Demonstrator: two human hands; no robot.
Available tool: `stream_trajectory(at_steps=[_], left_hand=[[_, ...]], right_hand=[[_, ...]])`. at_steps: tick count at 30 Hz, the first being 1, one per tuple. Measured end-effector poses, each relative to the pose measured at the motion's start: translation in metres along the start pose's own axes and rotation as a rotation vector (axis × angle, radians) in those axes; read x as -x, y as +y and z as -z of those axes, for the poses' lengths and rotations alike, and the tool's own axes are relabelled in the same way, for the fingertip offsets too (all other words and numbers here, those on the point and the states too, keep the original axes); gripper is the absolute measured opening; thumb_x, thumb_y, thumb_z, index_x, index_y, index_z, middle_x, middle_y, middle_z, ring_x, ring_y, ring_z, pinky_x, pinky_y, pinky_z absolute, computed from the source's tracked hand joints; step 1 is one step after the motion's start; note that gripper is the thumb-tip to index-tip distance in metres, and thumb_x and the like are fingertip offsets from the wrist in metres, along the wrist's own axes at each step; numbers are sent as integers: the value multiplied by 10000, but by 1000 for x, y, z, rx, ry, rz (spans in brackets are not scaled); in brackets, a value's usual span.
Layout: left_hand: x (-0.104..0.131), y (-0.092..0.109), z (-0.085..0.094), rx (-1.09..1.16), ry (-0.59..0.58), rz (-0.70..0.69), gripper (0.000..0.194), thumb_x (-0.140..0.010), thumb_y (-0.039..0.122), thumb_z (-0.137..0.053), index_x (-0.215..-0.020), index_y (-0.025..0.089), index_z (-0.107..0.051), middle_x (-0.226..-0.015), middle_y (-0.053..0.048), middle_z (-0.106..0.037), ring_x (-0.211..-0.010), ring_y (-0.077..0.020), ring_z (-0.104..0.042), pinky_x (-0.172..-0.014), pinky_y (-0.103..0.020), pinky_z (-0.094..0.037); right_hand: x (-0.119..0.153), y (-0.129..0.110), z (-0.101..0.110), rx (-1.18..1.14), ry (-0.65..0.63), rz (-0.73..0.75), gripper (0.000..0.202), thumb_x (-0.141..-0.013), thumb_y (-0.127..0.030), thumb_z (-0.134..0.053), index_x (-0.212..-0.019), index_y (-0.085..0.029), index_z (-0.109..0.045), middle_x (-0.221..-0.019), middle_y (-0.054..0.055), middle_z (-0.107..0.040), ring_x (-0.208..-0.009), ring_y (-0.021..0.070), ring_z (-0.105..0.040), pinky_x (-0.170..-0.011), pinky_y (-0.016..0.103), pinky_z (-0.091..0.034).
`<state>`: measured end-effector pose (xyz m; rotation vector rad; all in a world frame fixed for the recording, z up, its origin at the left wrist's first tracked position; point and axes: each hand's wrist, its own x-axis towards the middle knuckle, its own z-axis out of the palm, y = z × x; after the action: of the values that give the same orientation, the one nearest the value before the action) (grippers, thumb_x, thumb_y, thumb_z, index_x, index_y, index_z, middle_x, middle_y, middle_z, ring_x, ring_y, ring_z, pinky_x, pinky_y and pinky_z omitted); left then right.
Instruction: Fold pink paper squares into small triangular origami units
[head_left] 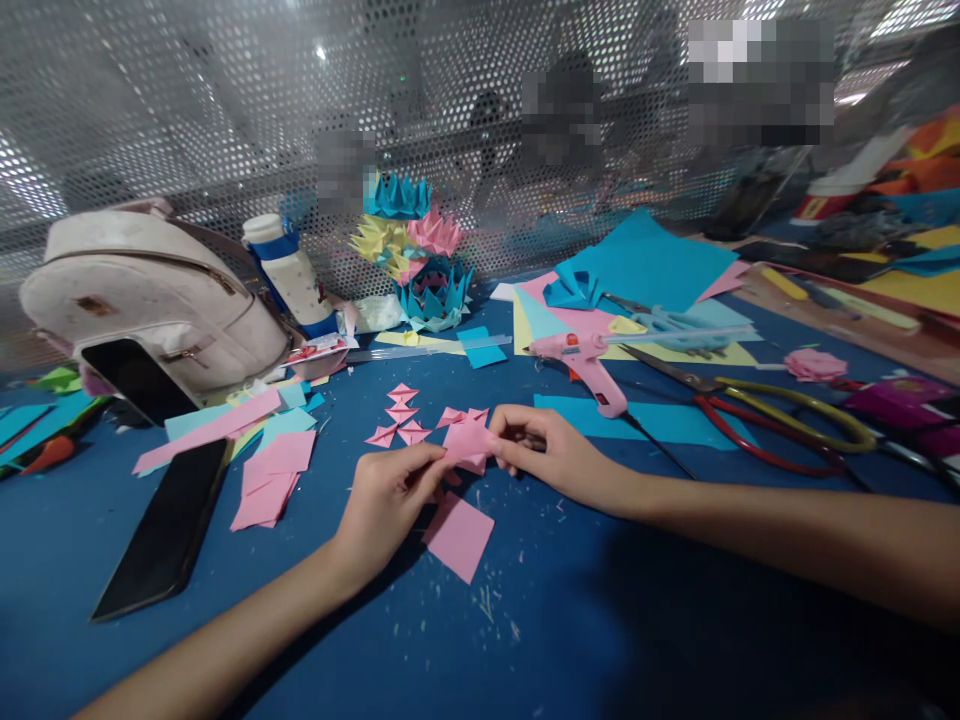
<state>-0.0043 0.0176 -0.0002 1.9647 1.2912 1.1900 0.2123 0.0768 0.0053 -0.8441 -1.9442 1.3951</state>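
Across the blue table (360, 660), small folded pink pieces (403, 411) lie seemingly done toward the far edge, left hand (386, 500) and right hand (551, 445) pinch a pink paper (466, 440) just beside them, and a pink square (461, 540) lies unfolded nearer the near edge.

Left hand (390, 500): bare, slim-fingered
Right hand (559, 455): bare, slim-fingered
Left forearm (247, 630): bare, tapered
Right forearm (750, 520): bare, tapered

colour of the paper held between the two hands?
The held paper is pink; the head view, the only one, shows it.
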Motion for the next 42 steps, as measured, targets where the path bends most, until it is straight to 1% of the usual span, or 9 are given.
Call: stream_trajectory(at_steps=[7, 10, 14, 19, 22, 28, 34, 37, 42], left_hand=[[-4, 13, -1, 203, -122, 188, 315, -958, 308, -566, -744, 141, -727, -626, -51, -729, -489, -123, -666, -464, -171, -461], [-6, 13, -3, 280, -154, 248, 344, -958, 362, -573, -763, 122, -723, -605, -72, -724, -460, -134, -664, -409, -168, -434], [-5, 11, -5, 346, -167, 284, 382, -970, 414, -539, -807, 112, -708, -700, -117, -755, -502, -160, -699, -367, -163, -395], [2, 13, -8, 343, -195, 273, 395, -975, 440, -537, -774, 126, -669, -653, -95, -736, -479, -149, -677, -435, -187, -479], [4, 15, -12, 306, -227, 251, 407, -979, 438, -526, -750, 133, -671, -633, -78, -722, -446, -135, -645, -454, -199, -499], [3, 14, -11, 210, -223, 187, 355, -978, 354, -505, -755, 142, -682, -663, -58, -724, -518, -121, -651, -505, -179, -472], [2, 8, -4, 157, -179, 186, 354, -987, 340, -461, -748, 148, -637, -522, 18, -588, -400, -94, -560, -441, -177, -403], [2, 6, -4, 148, -176, 177, 329, -982, 347, -471, -754, 158, -614, -575, 14, -612, -435, -90, -560, -467, -180, -409], [2, 5, -7, 101, -218, 161, 209, -927, 341, -601, -824, 166, -648, -674, -1, -657, -525, -93, -541, -507, -185, -382]], right_hand=[[0, 1, -1, 18, 39, 38, 315, -896, -440, -654, -758, -175, -553, -678, -18, -584, -574, 99, -506, -558, 237, -389], [1, 1, 0, 16, 48, 55, 310, -902, -436, -650, -764, -172, -564, -675, -19, -583, -574, 96, -504, -562, 236, -392], [0, 2, 0, -17, 24, 36, 319, -902, -455, -647, -788, -168, -567, -700, -16, -591, -596, 97, -523, -578, 235, -408], [0, 6, 0, 67, -58, 53, 380, -847, -506, -696, -749, -156, -584, -674, -29, -541, -597, 97, -477, -546, 234, -351], [0, 6, -1, 61, -87, 33, 398, -864, -512, -676, -727, -147, -598, -637, -21, -552, -586, 104, -498, -542, 236, -361], [1, 2, 0, 21, -54, 10, 365, -886, -467, -662, -723, -147, -592, -639, -10, -587, -571, 100, -517, -546, 234, -379], [2, 0, 0, 5, -50, 12, 290, -905, -400, -629, -759, -153, -588, -671, 1, -614, -575, 100, -525, -546, 236, -385], [2, 1, 0, 17, -53, 13, 283, -908, -390, -619, -758, -153, -578, -668, -6, -597, -582, 99, -519, -552, 237, -382], [3, 2, -1, 80, -62, 28, 320, -917, -403, -599, -717, -160, -545, -634, -27, -527, -582, 98, -470, -536, 239, -332]])
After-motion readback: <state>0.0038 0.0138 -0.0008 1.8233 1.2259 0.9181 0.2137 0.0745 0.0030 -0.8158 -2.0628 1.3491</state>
